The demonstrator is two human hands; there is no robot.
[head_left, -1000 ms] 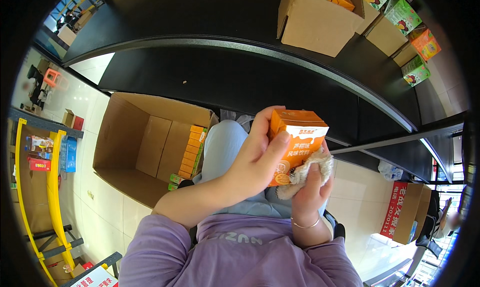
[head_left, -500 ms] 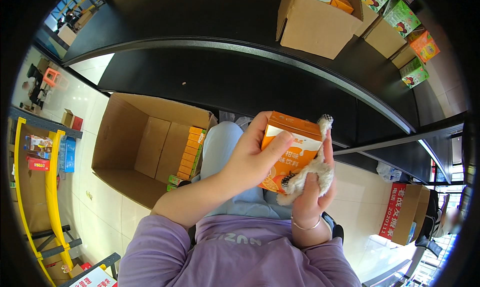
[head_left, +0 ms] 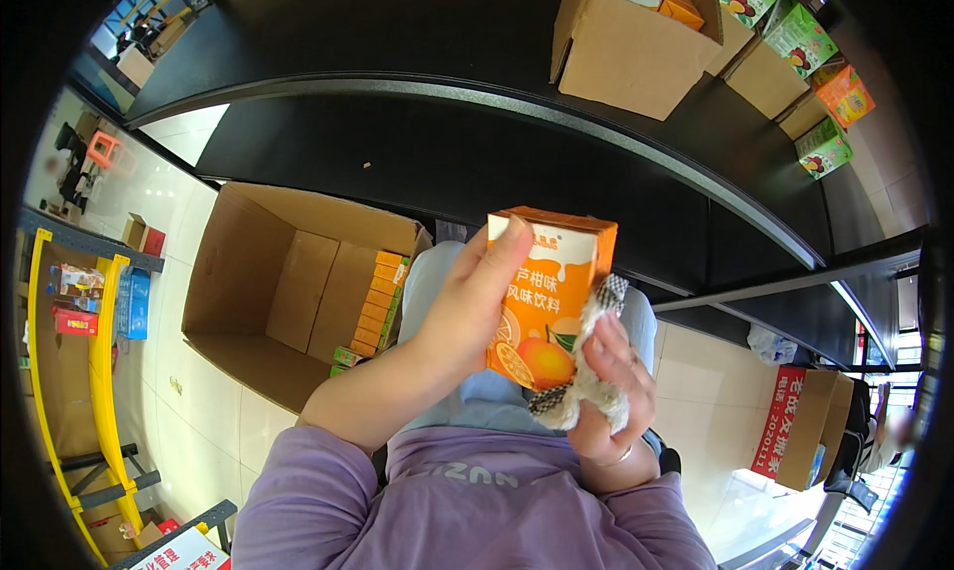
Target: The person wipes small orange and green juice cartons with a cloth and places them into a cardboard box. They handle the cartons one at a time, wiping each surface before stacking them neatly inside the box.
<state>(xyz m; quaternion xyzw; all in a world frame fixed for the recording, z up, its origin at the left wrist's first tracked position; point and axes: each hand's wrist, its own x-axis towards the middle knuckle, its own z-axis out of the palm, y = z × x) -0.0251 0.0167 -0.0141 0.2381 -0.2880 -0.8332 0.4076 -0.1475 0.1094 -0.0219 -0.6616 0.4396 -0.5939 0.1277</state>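
Observation:
An orange and white drink carton (head_left: 542, 307) with pictured citrus fruit is held upright over my lap. My left hand (head_left: 482, 287) grips its left side, the thumb lying on the front near the top. In my right hand (head_left: 608, 381) is a fluffy white cloth (head_left: 588, 386) with black-and-white checked edges. The cloth touches the carton's lower right side, and my right fingers curl over it. Part of the left fingers is hidden behind the carton.
Left of my legs stands an open cardboard box (head_left: 308, 282) with several small orange cartons (head_left: 378, 302) inside. Black shelves (head_left: 417, 153) span ahead, bearing another cardboard box (head_left: 636, 63) and green cartons (head_left: 795, 38). A yellow-framed rack (head_left: 104, 371) stands far left.
The carton has shifted left and turned so its front shows more fully. My right hand and the cloth have moved slightly left and down along its right side.

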